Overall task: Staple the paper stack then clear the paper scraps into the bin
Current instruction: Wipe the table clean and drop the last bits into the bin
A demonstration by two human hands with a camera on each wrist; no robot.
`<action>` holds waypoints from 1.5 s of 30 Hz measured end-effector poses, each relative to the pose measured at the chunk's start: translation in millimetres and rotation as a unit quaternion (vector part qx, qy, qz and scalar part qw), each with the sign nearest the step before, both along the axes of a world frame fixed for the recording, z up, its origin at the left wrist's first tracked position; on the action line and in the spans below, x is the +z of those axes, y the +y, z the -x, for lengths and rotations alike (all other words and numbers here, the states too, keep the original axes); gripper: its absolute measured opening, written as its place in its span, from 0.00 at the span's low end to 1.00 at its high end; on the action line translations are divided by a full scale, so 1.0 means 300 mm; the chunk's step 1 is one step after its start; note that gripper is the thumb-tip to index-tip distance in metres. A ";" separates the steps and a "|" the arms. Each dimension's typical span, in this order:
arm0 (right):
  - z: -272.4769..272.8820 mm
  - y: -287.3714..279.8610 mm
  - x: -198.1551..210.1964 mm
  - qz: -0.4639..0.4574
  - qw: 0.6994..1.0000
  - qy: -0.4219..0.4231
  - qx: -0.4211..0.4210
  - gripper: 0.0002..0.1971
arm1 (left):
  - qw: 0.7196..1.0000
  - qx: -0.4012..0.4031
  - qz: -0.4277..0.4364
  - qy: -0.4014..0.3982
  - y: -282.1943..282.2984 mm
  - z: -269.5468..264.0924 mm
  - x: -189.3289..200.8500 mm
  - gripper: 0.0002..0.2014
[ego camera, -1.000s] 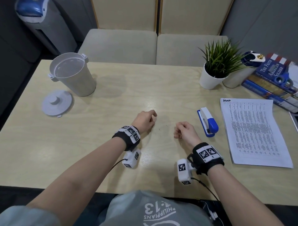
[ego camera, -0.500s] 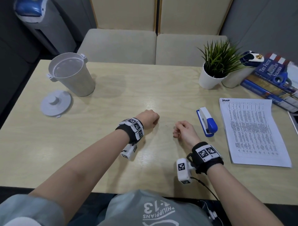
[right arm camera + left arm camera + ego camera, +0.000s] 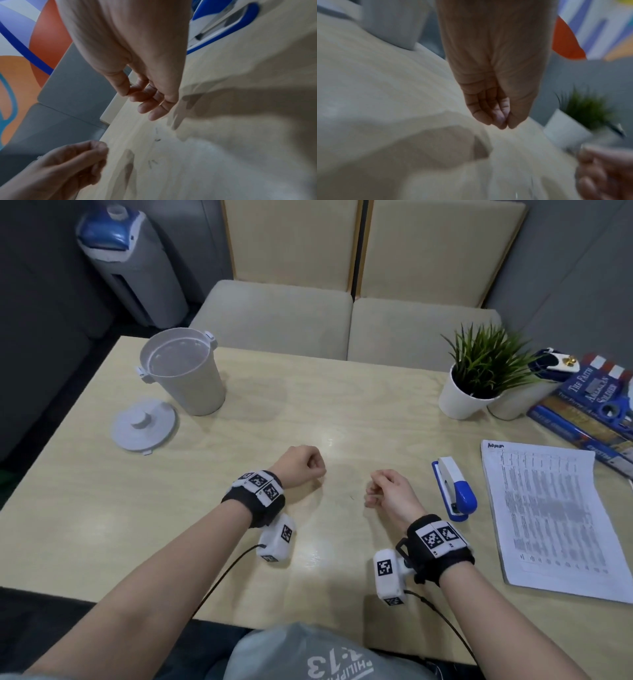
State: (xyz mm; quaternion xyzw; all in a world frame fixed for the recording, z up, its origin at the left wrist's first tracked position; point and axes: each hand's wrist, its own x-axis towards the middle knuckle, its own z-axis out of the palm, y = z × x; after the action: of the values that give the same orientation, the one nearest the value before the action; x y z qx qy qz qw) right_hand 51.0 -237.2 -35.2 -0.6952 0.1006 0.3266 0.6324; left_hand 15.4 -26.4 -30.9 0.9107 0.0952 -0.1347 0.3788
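Observation:
My left hand (image 3: 306,464) rests on the table (image 3: 308,405) as a fist. In the left wrist view its fingers (image 3: 494,108) are curled into the palm, and nothing shows in them. My right hand (image 3: 386,490) lies a little to its right, loosely curled, thumb tip touching the index finger (image 3: 135,90), with nothing visible between them. A blue and white stapler (image 3: 454,487) lies just right of that hand. The printed paper stack (image 3: 555,515) lies flat further right. The grey bin (image 3: 185,374) stands open at the far left, its lid (image 3: 144,426) beside it. A few tiny dark bits (image 3: 157,140) lie between the hands.
A potted plant (image 3: 476,371) and a pile of books (image 3: 589,405) stand at the far right. Two cushioned seats (image 3: 346,326) sit beyond the table's far edge. A grey and blue appliance (image 3: 130,265) is on the floor at the far left.
My left forearm has rolled a little and its fist has shifted slightly. The right hand has stayed where it was. The head view has tilted upward.

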 end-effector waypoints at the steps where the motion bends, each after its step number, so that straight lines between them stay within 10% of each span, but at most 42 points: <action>1: -0.007 0.025 0.008 -0.004 1.000 0.001 0.007 0.06 | 0.999 0.037 0.021 -0.017 0.037 0.009 0.027 0.02; 5: -0.028 0.140 0.049 -0.021 0.999 -0.011 0.042 0.06 | 0.963 0.231 0.075 -0.120 0.248 0.017 0.167 0.03; 11: -0.068 0.330 0.129 -0.064 0.994 -0.044 0.078 0.07 | 0.862 0.451 -0.068 -0.222 0.631 -0.020 0.345 0.08; 21: -0.184 0.712 0.309 -0.047 0.963 -0.136 0.226 0.05 | 0.911 0.347 -0.196 -0.107 0.822 -0.056 0.400 0.07; 34: -0.241 1.284 0.439 0.214 0.788 -0.412 0.404 0.12 | 0.864 0.404 -0.124 -0.273 0.710 0.221 0.328 0.07; 45: -0.246 1.022 0.447 0.139 0.837 -0.425 0.315 0.09 | 0.891 0.377 -0.093 -0.233 0.521 0.230 0.261 0.07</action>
State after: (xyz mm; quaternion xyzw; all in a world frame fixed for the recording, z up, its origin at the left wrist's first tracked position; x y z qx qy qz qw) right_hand 124.7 69.4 99.0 -0.8405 -0.3579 0.1633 0.3725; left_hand -53.6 129.8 47.3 0.8425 0.3525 0.2441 0.3259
